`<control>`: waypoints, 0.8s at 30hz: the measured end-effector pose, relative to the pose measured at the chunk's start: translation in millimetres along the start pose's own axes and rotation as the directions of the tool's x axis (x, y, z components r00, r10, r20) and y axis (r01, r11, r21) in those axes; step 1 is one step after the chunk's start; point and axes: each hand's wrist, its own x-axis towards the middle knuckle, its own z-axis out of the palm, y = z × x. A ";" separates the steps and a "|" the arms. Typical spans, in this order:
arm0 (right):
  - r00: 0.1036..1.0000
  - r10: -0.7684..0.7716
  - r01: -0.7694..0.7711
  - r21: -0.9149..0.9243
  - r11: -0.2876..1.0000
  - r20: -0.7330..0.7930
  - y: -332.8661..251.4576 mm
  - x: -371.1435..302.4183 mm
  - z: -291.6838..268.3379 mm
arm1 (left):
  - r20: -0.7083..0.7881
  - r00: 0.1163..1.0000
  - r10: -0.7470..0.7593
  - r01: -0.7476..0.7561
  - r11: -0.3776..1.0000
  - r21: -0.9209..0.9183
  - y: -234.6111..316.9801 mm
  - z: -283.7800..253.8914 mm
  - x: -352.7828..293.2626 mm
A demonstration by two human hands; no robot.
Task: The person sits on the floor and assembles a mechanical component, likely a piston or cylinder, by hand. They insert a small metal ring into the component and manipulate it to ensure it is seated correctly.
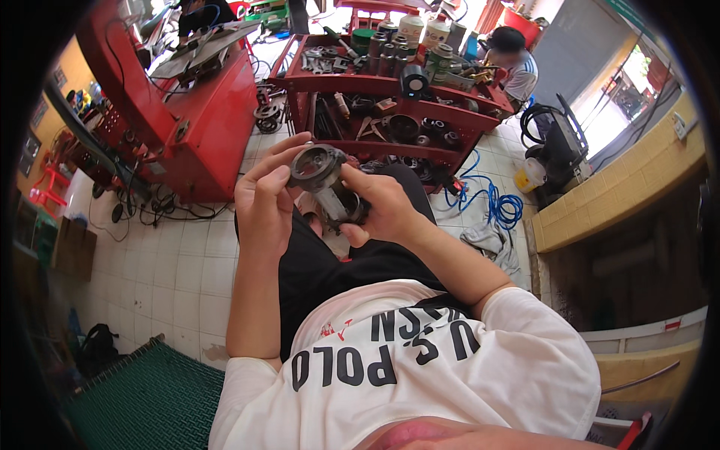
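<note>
A greasy, dark metal machine part (339, 204), roughly cylindrical, is held up over my lap between both hands. Its round, ring-shaped end tilts up toward the left, and a paler grey section shows along its body. My right hand (386, 206) grips the body from the right, thumb and fingers around it. At the ring end, my left hand (264, 196) has its fingertips and thumb at the rim, pinching lightly. Some of the left fingers are behind the part, so their contact is partly hidden.
Ahead stands a red tool cart (300, 105) loaded with sockets, bottles and loose metal parts. A red machine (214, 142) is at left, with cables on the floor. A coiled blue hose (506, 211) and a rag (491, 247) lie right. Another person (521, 75) is beyond the cart.
</note>
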 end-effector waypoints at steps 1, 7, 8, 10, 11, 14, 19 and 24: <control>1.000 -0.013 0.013 -0.014 1.000 0.003 0.8 -0.4 1.0 | -0.002 1.000 -0.005 0.005 1.000 -0.003 -1.3 0.4 0.4; 0.999 -0.031 0.033 -0.074 0.997 0.031 5.3 -1.6 2.7 | -0.006 0.995 -0.100 0.099 0.995 -0.028 -9.8 -5.4 2.9; 0.999 -0.035 0.038 -0.083 0.996 0.031 4.4 -0.3 1.2 | -0.007 0.989 -0.148 0.148 0.988 -0.045 -9.2 -7.1 3.0; 0.999 -0.033 0.036 -0.088 0.995 0.041 2.7 1.6 -0.5 | 0.018 0.980 -0.198 0.199 0.979 -0.037 -7.4 -7.3 1.8; 0.998 -0.027 0.031 -0.087 0.996 0.049 1.7 2.7 -1.5 | 0.030 0.974 -0.223 0.223 0.974 -0.032 -6.2 -7.5 1.8; 0.998 -0.014 0.019 -0.093 0.995 0.057 0.2 3.6 -4.9 | 0.057 0.972 -0.226 0.227 0.974 -0.020 -5.0 -9.0 3.5; 0.999 -0.014 0.017 -0.061 0.998 0.046 -1.4 6.1 -3.8 | 0.182 0.977 -0.108 0.108 0.994 0.009 -8.2 -20.0 4.2; 0.996 0.031 -0.024 -0.081 0.996 0.081 -1.5 4.6 -2.8 | 0.077 0.995 -0.067 0.056 0.989 0.138 -7.5 -13.1 1.6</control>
